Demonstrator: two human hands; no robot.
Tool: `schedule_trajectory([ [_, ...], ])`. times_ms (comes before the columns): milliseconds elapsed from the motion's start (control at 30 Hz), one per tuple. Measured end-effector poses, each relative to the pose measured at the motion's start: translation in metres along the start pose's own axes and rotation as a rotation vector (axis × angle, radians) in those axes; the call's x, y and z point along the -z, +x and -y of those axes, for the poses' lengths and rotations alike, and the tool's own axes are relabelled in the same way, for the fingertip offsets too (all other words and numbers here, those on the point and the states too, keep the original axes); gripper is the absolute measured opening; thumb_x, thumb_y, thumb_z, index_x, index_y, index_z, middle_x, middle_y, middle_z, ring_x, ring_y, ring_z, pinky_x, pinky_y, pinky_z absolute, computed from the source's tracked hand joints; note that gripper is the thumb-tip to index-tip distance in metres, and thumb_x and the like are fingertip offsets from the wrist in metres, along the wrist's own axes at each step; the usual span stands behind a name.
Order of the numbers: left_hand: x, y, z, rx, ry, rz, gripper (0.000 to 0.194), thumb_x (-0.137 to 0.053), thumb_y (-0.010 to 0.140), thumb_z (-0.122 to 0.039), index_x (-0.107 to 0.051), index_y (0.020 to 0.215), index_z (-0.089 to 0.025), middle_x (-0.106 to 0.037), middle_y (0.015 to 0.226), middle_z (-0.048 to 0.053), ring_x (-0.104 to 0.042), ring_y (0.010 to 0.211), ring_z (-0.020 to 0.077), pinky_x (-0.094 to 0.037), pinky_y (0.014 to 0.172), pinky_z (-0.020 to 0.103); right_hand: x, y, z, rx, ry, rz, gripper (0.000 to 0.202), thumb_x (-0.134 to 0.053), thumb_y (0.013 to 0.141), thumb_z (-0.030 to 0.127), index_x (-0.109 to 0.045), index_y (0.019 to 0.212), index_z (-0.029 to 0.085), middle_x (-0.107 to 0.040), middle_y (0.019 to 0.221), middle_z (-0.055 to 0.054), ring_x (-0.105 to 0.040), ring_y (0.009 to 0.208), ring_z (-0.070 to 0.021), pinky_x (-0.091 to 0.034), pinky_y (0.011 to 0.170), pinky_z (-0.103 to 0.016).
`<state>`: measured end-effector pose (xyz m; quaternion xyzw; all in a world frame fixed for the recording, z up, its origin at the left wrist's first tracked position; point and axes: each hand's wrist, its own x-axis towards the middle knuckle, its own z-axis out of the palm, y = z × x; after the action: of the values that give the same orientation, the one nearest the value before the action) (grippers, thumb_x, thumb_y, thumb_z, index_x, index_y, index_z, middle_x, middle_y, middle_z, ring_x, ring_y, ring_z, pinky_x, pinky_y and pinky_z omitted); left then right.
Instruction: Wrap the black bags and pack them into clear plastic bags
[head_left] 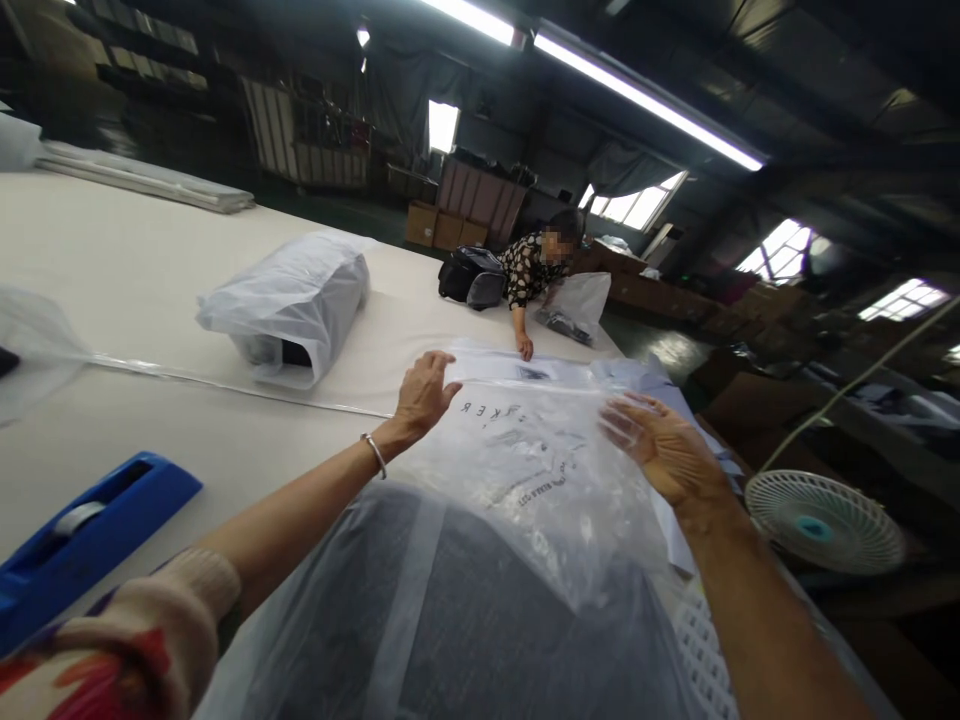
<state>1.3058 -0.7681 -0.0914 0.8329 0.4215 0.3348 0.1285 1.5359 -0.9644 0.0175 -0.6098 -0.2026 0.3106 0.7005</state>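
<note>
A clear plastic bag [555,500] with printed lettering lies in front of me, its far edge stretched between my hands. At the far left corner of this bag, my left hand [421,398] has its fingers bent around the edge. My right hand [667,450] is at the far right corner, fingers stretched out and slightly blurred against the film. A dark item in thin whitish wrapping [480,620] fills the near end, close to my body. White sheets [502,365] lie just beyond the bag's far edge.
A wrapped package [292,300] and a blue tape dispenser [97,540] sit on the white table [300,450] to the left. Across it, a co-worker [536,265] leans in beside a black bag [472,277]. A fan [825,520] stands at right.
</note>
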Motion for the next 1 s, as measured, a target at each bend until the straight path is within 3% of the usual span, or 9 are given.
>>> schedule_trajectory([
  [100, 0.011, -0.009, -0.027, -0.084, -0.201, -0.178, 0.023, -0.067, 0.09, -0.024, -0.06, 0.11, -0.015, -0.065, 0.113, 0.013, -0.061, 0.107, 0.0267, -0.049, 0.095, 0.039, 0.007, 0.002, -0.008, 0.052, -0.044, -0.129, 0.056, -0.097, 0.038, 0.04, -0.061, 0.075, 0.017, -0.066, 0.065, 0.002, -0.063, 0.056, -0.0128, -0.055, 0.048, -0.021],
  [200, 0.007, -0.044, -0.069, -0.206, -0.465, 0.202, 0.023, -0.066, 0.092, -0.041, -0.066, 0.096, -0.018, -0.07, 0.087, 0.004, -0.067, 0.081, 0.021, -0.053, 0.08, 0.034, -0.003, 0.002, -0.017, 0.095, -0.026, -0.2, 0.055, -0.092, 0.053, 0.055, -0.053, 0.067, 0.018, -0.048, 0.046, 0.009, -0.039, 0.034, -0.0038, -0.028, 0.029, -0.013],
  [267, -0.003, -0.064, -0.096, -0.249, -0.616, 0.438, 0.053, -0.079, 0.078, -0.052, -0.064, 0.118, -0.02, -0.07, 0.115, 0.009, -0.067, 0.104, 0.0276, -0.053, 0.093, 0.04, -0.015, -0.002, -0.02, 0.043, 0.046, -0.154, 0.057, -0.089, 0.056, 0.059, -0.049, 0.064, 0.019, -0.036, 0.04, 0.012, -0.026, 0.031, -0.0018, -0.019, 0.028, -0.013],
  [333, -0.016, -0.071, -0.119, -0.222, -0.799, 0.514, 0.094, -0.088, 0.065, -0.053, -0.047, 0.143, -0.019, -0.051, 0.146, 0.018, -0.051, 0.133, 0.0351, -0.045, 0.107, 0.046, -0.026, -0.008, -0.02, -0.036, 0.112, -0.031, 0.056, -0.092, 0.055, 0.054, -0.051, 0.066, 0.019, -0.035, 0.042, 0.013, -0.027, 0.033, -0.002, -0.023, 0.029, -0.013],
  [433, -0.035, -0.06, -0.139, -0.067, -1.186, 0.509, 0.075, -0.081, 0.073, -0.049, -0.052, 0.134, -0.016, -0.06, 0.134, 0.017, -0.058, 0.123, 0.0319, -0.049, 0.1, 0.043, -0.034, -0.019, -0.015, -0.101, 0.119, 0.215, 0.051, -0.098, 0.049, 0.036, -0.061, 0.078, 0.016, -0.053, 0.057, 0.008, -0.047, 0.047, -0.0038, -0.041, 0.042, -0.013],
  [500, -0.041, -0.049, -0.144, 0.032, -1.36, 0.461, 0.046, -0.076, 0.077, -0.046, -0.061, 0.108, -0.015, -0.07, 0.097, 0.008, -0.067, 0.091, 0.022, -0.053, 0.082, 0.034, -0.033, -0.024, -0.011, -0.088, 0.049, 0.307, 0.055, -0.099, 0.046, 0.028, -0.067, 0.088, 0.016, -0.062, 0.069, 0.005, -0.058, 0.059, -0.0062, -0.05, 0.055, -0.014],
  [600, -0.039, -0.038, -0.142, 0.105, -1.348, 0.457, 0.032, -0.076, 0.074, -0.04, -0.056, 0.077, -0.016, -0.057, 0.066, -0.003, -0.055, 0.059, 0.0111, -0.046, 0.058, 0.023, -0.023, -0.023, -0.006, 0.081, -0.098, 0.208, 0.054, -0.099, 0.045, 0.033, -0.07, 0.086, 0.014, -0.065, 0.071, 0.003, -0.059, 0.062, -0.0073, -0.054, 0.061, -0.016],
  [767, -0.024, -0.023, -0.124, 0.035, -1.29, 0.525, 0.031, -0.075, 0.074, -0.04, -0.057, 0.074, -0.015, -0.052, 0.063, -0.004, -0.048, 0.054, 0.0071, -0.041, 0.05, 0.018, 0.001, -0.006, 0.001, 0.241, -0.171, 0.003, 0.059, -0.096, 0.043, 0.053, -0.065, 0.078, 0.017, -0.065, 0.071, 0.001, -0.063, 0.063, -0.0126, -0.061, 0.059, -0.026],
  [1000, -0.02, -0.004, -0.126, 0.264, -1.281, 0.458, 0.026, -0.058, 0.093, -0.034, -0.044, 0.077, -0.018, -0.051, 0.058, -0.005, -0.055, 0.049, 0.0117, -0.049, 0.044, 0.022, 0.019, -0.04, 0.002, 0.035, -0.378, 0.125, 0.077, -0.086, 0.056, 0.07, -0.059, 0.106, 0.018, -0.069, 0.117, -0.015, -0.071, 0.102, -0.0303, -0.063, 0.081, -0.039],
])
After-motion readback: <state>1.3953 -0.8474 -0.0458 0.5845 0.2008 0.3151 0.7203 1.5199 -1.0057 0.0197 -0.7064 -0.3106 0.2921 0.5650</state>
